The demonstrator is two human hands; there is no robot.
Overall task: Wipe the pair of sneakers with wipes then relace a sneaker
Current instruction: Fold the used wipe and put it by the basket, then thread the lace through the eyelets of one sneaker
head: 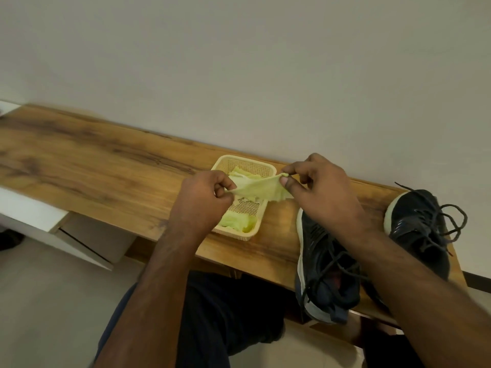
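Note:
A pale green wipe [259, 188] is stretched in the air between both hands, above a small cream plastic basket [268, 168]. My left hand [204, 197] pinches the wipe's left end. My right hand [318, 192] pinches its right corner between thumb and forefinger. More green wipes [236, 221] lie in the basket. Two dark navy sneakers with white soles stand on the wooden table at the right: the near one [324, 264] partly under my right forearm, the far one [422, 229] with loose laces spread out.
The long wooden table [93, 160] runs along a plain wall. A white cabinet [34, 219] adjoins its left end. My dark-clothed legs [228, 314] are below the table's front edge. The floor is pale tile.

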